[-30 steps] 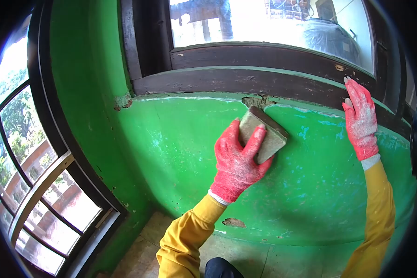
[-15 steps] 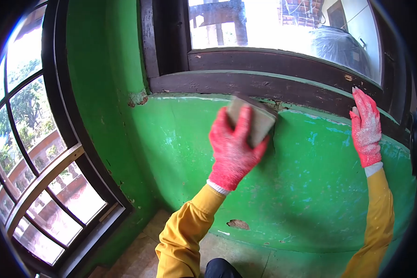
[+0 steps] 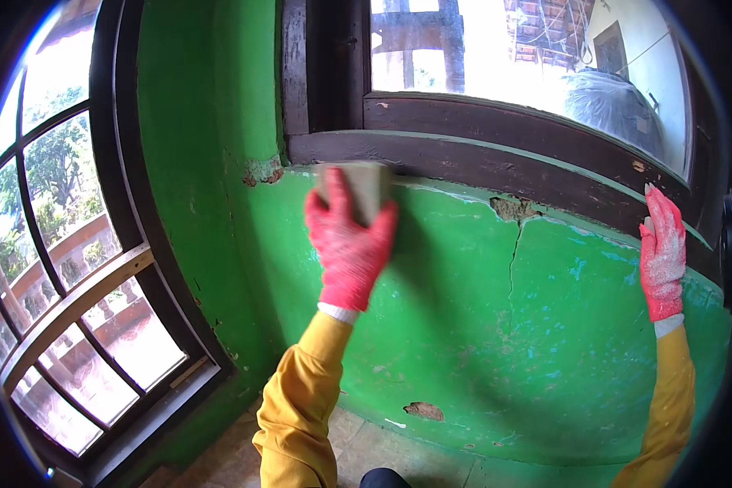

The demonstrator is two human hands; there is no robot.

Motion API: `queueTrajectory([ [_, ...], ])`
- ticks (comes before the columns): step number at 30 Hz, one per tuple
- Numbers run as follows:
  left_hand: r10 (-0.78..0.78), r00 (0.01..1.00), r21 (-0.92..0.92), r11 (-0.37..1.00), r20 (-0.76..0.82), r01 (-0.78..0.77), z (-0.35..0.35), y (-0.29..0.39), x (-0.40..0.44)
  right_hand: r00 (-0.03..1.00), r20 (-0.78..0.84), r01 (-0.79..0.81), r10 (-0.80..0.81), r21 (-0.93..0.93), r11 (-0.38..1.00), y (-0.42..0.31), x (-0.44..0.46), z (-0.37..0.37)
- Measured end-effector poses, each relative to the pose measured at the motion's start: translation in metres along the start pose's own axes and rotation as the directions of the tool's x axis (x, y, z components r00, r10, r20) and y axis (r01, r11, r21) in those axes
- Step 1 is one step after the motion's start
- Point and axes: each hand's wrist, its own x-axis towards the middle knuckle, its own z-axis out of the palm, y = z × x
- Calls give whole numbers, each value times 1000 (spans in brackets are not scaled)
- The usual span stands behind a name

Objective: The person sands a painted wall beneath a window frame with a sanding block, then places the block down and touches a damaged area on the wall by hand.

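My left hand, in a dusty red glove, grips a flat grey-beige block against the green wall. The block is slightly blurred and lies just under the dark wooden window sill, near the wall's left corner. At the right, my right hand, gloved in red with white dust, rests with fingers stretched out at the lower edge of the wooden frame and holds nothing. Between the hands, a chipped hole with a crack running down from it shows in the wall.
A paned window with dark bars stands at the left, crossed by a curved wooden rail. Another chipped patch is low on the wall, above the tiled floor. Behind the upper glass is a plastic-covered object.
My left hand has moved left along the wall with the block, away from the chipped hole, which is now uncovered. My right hand stays by the frame while the view has shifted.
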Motion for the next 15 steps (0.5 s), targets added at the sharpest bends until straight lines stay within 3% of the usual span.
queueTrajectory([
  [1, 214, 975, 78, 973, 54, -217, 0, 8, -12, 1000, 2, 23, -23, -12, 1000, 3, -2, 0],
  [3, 307, 948, 38, 950, 88, -311, -5, 6, -7, 998, -2, 61, -61, -20, 998, 7, -2, 2],
  [5, 165, 986, 29, 986, 15, -166, -6, -20, 16, 998, 3, 58, -58, -48, 997, 9, -4, 3],
  [6, -28, 999, 30, 999, -18, 29, -12, -30, 32, 998, 14, 58, -57, -46, 997, 8, -3, 2],
  [8, -386, 922, -91, 920, -39, 381, -24, -61, 66, 999, 4, 36, -36, -23, 999, 4, -2, 3],
  [9, -484, 874, -110, 872, -46, 477, -31, -70, 77, 1000, 1, 9, -9, 2, 1000, 3, -2, 2],
  [11, -501, 861, -24, 865, -87, 501, -28, -70, 80, 1000, 5, 2, -2, -13, 1000, 1, -1, 1],
  [13, -328, 944, 4, 945, -33, 328, -19, -39, 62, 1000, 11, -5, 6, -26, 1000, -1, -1, 1],
  [15, 28, 1000, 50, 998, -5, -28, -5, -1, 28, 1000, 16, 15, -15, -24, 1000, -1, -1, -1],
])
